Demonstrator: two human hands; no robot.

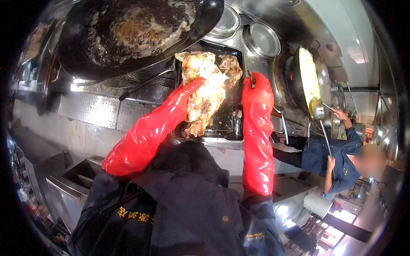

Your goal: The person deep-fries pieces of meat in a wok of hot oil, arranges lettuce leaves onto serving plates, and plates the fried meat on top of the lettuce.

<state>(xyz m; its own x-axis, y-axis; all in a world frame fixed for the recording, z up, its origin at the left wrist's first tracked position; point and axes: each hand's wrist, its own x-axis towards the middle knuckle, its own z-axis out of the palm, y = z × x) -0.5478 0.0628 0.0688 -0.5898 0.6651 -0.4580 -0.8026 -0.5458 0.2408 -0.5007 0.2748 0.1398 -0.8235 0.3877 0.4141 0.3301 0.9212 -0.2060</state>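
Observation:
A large, pale-brown piece of cooked meat [205, 91] is over a dark rectangular tray [232, 121]. My left hand [190, 94], in a long red rubber glove, grips its left side, fingers partly hidden behind it. Another browned meat piece [231, 70] lies in the tray beside it. My right hand [258, 87], in a matching red glove, is closed at the tray's right edge. Something small and dark pokes out of its fingers, too little to name.
A big blackened wok [141, 34] stands at the upper left, with a long-handled tool [147, 83] below it. Round metal pans [264, 38] sit behind the tray. At right, a co-worker [331, 155] holds a ladle [317, 109] at another wok [299, 81].

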